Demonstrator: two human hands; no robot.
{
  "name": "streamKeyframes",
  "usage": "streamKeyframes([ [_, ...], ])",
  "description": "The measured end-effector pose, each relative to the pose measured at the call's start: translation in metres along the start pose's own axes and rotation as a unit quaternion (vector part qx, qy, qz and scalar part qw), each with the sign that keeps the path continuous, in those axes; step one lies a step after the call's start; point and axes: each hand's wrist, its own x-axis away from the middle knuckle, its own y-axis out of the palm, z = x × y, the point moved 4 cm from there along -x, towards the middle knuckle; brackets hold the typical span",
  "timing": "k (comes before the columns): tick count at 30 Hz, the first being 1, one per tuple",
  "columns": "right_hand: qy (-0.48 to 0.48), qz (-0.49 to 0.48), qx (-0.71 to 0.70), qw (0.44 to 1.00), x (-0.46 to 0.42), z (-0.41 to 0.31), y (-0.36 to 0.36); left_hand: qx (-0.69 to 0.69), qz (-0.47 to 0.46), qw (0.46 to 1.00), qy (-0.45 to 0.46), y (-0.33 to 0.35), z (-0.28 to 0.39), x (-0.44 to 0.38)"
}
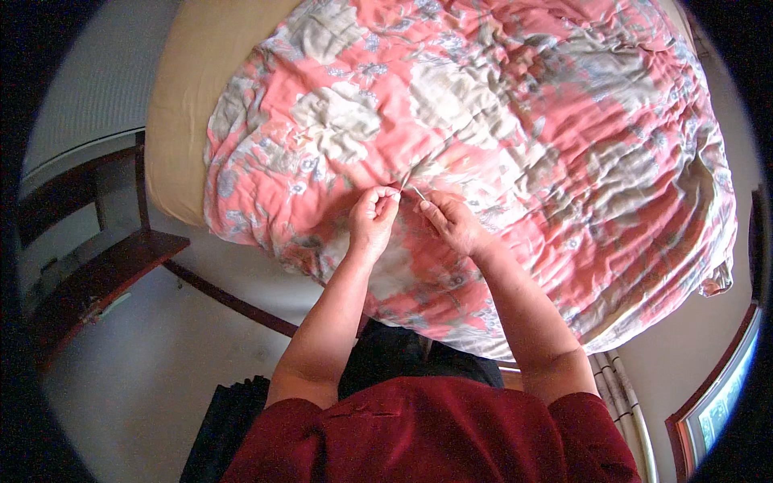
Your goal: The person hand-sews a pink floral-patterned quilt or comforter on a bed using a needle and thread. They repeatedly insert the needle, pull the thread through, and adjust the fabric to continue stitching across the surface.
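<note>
My left hand [373,220] is raised over a pink floral quilt [338,121], its thumb and forefinger pinched together. A thin strip [404,179] with a dark edge sticks up from that pinch; what it is cannot be made out. Close beside it on the right, my right hand [453,222] grips a slim pale rod [418,193] between thumb and fingers. The rod's tip points up and left toward the strip. Whether the two touch is too small to tell. Most of the rod is hidden inside the right hand.
Under the quilt, a beige-covered mattress [181,121] shows at the left. A dark wooden shelf [121,284] stands farther left. Black fabric [226,422] hangs or lies at lower left. Striped curtain [622,404] and a framed window [718,410] are at lower right.
</note>
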Motion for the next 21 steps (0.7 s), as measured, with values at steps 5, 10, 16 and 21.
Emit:
streamKeyframes([
  [5,-0.02,0.005,0.043,0.999,-0.012,0.012,0.006,0.019,-0.004,1.0,0.007,-0.001,0.001,0.001],
  [10,-0.009,-0.001,0.056,0.998,-0.019,0.019,0.01,0.089,-0.02,0.996,0.001,0.002,0.0,0.002],
  [16,-0.037,0.053,0.054,0.996,-0.017,0.017,0.01,0.063,-0.031,0.997,-0.01,0.0,0.001,0.001],
  [21,-0.079,0.102,0.039,0.991,-0.015,0.01,0.011,0.106,-0.034,0.993,-0.034,0.001,0.0,0.003],
])
